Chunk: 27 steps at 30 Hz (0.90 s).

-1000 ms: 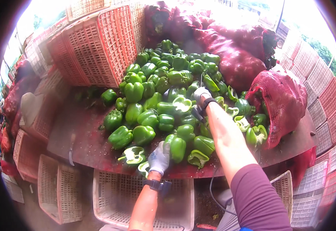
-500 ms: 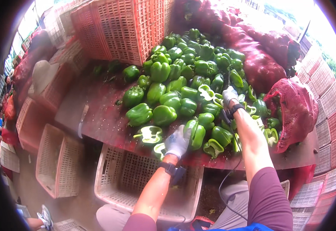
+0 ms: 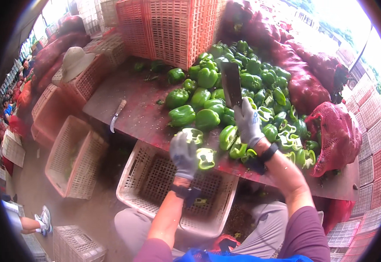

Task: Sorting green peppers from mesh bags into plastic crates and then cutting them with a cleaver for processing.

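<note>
My right hand point(image 3: 249, 121), in a grey-white glove, grips a cleaver point(image 3: 231, 82) by its handle, which the fingers hide. Its broad dark blade points up and away over the green bell peppers. At the table's near edge, my gloved left hand point(image 3: 184, 153) has its fingers curled over the left part of a cut bell pepper half point(image 3: 194, 136). A second bell pepper half point(image 3: 205, 158) lies just right of that hand, pale inside up. Whole green bell peppers point(image 3: 207, 119) are heaped beyond both hands, and more cut pieces point(image 3: 288, 139) lie to the right.
Below the table edge stands a pale plastic crate point(image 3: 127, 192). A small knife point(image 3: 117, 115) rests on the table point(image 3: 142, 109) at left. A red crate point(image 3: 173, 32) stands behind the peppers. Red mesh sacks point(image 3: 335, 137) line the right side. Another person's leg point(image 3: 29, 224) shows at lower left.
My right hand has drawn back from among the peppers, bringing the cleaver into clear sight. My left hand has left a whole pepper and moved left onto the cut half. The view has shifted.
</note>
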Each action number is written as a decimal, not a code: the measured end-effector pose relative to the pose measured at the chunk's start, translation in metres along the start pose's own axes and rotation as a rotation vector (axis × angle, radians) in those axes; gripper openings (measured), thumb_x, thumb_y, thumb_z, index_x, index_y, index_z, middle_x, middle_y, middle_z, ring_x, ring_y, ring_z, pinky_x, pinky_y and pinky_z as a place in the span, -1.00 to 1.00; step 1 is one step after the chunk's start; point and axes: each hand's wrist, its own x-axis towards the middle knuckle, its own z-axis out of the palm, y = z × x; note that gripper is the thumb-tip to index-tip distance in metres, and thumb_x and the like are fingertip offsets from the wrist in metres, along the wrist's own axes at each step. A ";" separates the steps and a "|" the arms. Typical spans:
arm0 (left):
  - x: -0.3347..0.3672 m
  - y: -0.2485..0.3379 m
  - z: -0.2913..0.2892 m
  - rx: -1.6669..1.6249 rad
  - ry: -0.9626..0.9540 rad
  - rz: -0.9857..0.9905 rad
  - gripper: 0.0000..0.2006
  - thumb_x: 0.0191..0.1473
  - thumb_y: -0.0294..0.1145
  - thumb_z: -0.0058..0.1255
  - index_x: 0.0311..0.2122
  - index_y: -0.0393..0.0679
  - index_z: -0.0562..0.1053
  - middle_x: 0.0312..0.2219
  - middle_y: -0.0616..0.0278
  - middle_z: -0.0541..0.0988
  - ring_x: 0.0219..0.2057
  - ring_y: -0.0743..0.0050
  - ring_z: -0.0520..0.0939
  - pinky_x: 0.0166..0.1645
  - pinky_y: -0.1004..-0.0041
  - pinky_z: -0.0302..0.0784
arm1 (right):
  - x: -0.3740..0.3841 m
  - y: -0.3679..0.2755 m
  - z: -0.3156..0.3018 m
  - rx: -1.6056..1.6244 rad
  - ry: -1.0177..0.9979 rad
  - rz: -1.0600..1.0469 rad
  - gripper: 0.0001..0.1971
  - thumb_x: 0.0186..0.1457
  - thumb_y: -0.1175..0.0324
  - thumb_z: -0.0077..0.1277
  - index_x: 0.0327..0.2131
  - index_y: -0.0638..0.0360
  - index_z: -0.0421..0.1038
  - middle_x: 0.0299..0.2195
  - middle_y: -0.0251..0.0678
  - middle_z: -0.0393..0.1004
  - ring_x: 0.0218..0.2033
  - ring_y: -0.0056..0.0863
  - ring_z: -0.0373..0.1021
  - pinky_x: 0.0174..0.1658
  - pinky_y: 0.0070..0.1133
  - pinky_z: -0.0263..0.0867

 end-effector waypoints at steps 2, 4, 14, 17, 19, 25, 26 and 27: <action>-0.007 -0.039 -0.012 0.101 0.023 -0.060 -0.59 0.33 -0.08 -0.08 0.01 -0.22 0.49 -0.04 -0.06 0.55 0.04 -0.17 0.52 0.17 0.01 0.39 | -0.018 0.007 0.026 -0.137 0.000 -0.021 -0.83 0.30 0.32 -0.07 -0.15 0.19 0.31 -0.46 0.13 0.53 -0.37 0.18 0.49 -0.31 -0.07 0.34; -0.013 -0.069 -0.015 0.139 0.007 -0.088 -0.57 0.31 -0.04 -0.07 0.03 -0.21 0.48 -0.01 -0.08 0.52 0.08 -0.20 0.49 0.20 -0.02 0.37 | -0.022 0.032 0.063 -0.344 -0.233 0.142 -0.82 0.28 0.32 -0.10 -0.14 0.19 0.33 -0.40 0.14 0.57 -0.29 0.17 0.53 -0.23 -0.07 0.39; -0.014 -0.116 0.024 0.413 -0.036 -0.228 -0.43 0.30 0.12 -0.13 0.16 -0.16 0.38 0.08 -0.05 0.43 0.20 -0.32 0.35 0.31 -0.19 0.19 | 0.010 0.016 0.119 -0.685 -0.812 0.109 -0.68 0.26 0.33 -0.18 -0.06 0.29 0.46 -0.12 0.09 0.60 -0.04 0.02 0.55 0.03 -0.23 0.46; -0.004 -0.124 0.018 0.413 -0.072 -0.213 -0.41 0.25 0.11 -0.05 0.20 -0.14 0.37 0.11 -0.04 0.42 0.21 -0.29 0.35 0.30 -0.16 0.20 | -0.019 0.013 0.121 -0.628 -0.628 0.248 -0.69 0.26 0.31 -0.17 -0.02 0.20 0.44 -0.12 0.09 0.60 -0.05 0.03 0.55 0.03 -0.18 0.44; 0.015 -0.127 0.013 0.370 -0.079 -0.182 -0.38 0.22 0.08 0.04 0.25 -0.10 0.34 0.16 -0.02 0.40 0.23 -0.27 0.34 0.31 -0.12 0.19 | -0.019 0.022 0.118 -0.568 -0.559 0.298 -0.71 0.25 0.29 -0.15 -0.02 0.16 0.41 -0.16 0.11 0.61 -0.09 0.06 0.56 -0.01 -0.13 0.44; 0.113 -0.125 0.011 0.516 -0.751 0.204 -0.21 -0.07 -0.03 0.33 0.29 0.06 0.33 0.25 0.09 0.35 0.26 -0.01 0.33 0.27 0.06 0.33 | -0.030 0.014 0.103 -0.422 -0.306 0.225 -0.75 0.25 0.21 -0.09 -0.10 0.13 0.36 -0.36 0.13 0.59 -0.28 0.17 0.54 -0.18 -0.04 0.42; 0.130 -0.119 0.013 0.549 -0.819 0.132 -0.25 -0.08 0.01 0.33 0.23 0.02 0.37 0.17 0.10 0.42 0.21 0.03 0.39 0.24 0.08 0.36 | -0.029 0.010 0.099 -0.401 -0.258 0.202 -0.75 0.25 0.20 -0.09 -0.11 0.13 0.36 -0.38 0.13 0.58 -0.30 0.18 0.53 -0.20 -0.04 0.41; 0.143 -0.110 0.012 0.581 -0.887 0.058 -0.29 -0.08 0.05 0.33 0.16 -0.01 0.41 0.09 0.12 0.48 0.17 0.08 0.45 0.22 0.11 0.39 | -0.029 0.005 0.096 -0.380 -0.215 0.178 -0.75 0.26 0.19 -0.09 -0.12 0.12 0.35 -0.40 0.13 0.58 -0.31 0.18 0.53 -0.21 -0.04 0.41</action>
